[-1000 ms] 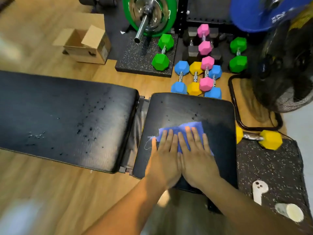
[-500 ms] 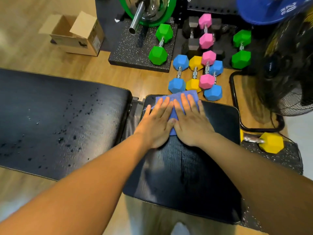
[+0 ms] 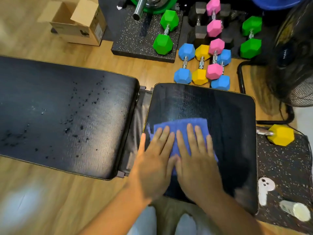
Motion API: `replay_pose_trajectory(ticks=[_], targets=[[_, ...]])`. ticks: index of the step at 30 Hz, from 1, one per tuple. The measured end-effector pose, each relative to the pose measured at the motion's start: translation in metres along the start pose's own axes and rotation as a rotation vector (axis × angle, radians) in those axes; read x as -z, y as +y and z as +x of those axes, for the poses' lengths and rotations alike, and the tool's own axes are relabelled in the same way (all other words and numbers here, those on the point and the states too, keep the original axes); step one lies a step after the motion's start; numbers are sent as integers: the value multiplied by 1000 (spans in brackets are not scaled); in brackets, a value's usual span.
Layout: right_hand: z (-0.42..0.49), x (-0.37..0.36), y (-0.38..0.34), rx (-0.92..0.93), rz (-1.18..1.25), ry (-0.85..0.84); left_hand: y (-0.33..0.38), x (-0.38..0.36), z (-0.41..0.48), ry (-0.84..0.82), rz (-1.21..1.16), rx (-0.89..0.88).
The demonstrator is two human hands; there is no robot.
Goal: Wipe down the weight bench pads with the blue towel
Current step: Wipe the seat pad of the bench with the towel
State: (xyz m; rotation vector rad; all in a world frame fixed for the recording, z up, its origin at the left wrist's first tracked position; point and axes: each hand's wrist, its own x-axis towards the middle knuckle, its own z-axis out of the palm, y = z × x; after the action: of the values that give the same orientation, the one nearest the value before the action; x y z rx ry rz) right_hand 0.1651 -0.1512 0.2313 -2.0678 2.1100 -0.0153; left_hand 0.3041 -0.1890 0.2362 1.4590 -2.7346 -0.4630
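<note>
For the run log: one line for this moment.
left hand, right hand flat on blue towel | seat pad | long pad: droplets

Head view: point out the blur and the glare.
In the head view, motion blur smears the left hand, the right hand and the blue towel; glare streaks the seat pad above the towel; droplets on the long pad look sharp; the lower-left floor blurs.

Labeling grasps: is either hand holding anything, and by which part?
Nothing gripped: left hand and right hand press flat on the blue towel, covering its near part.
</note>
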Motion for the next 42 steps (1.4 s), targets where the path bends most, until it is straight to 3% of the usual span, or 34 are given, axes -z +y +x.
replay_pose_trajectory(ticks=[4,14,20,24,26,29,31,35,38,42], targets=[[-26,-7,-18,45,13,-28,-13,-11,-34,-71,75,-67],[142,9,6,-87,-46,-13,-56,24,130,-94,-167,71],[6,-11,-37,-32,3,27,-10,-13,-25,73,-224,108],[-62,-22,-47,-4,95,30,-5,-33,-77,62,-190,-29],[-42,-19,-38,8,105,34,-2,-24,-51,15,-164,23],[20,-10,-18,-12,76,57,-13,-10,18,-30,-45,-83],[71,0,0,-24,18,49,-24,3,77,-69,73,-53],[132,14,21,-94,20,-51,-26,25,145,-8,-131,145],[96,12,9,-83,30,-14,-15,22,103,2,-239,142],[-31,-12,-24,-80,58,24,20,-14,-21,-43,-123,33]])
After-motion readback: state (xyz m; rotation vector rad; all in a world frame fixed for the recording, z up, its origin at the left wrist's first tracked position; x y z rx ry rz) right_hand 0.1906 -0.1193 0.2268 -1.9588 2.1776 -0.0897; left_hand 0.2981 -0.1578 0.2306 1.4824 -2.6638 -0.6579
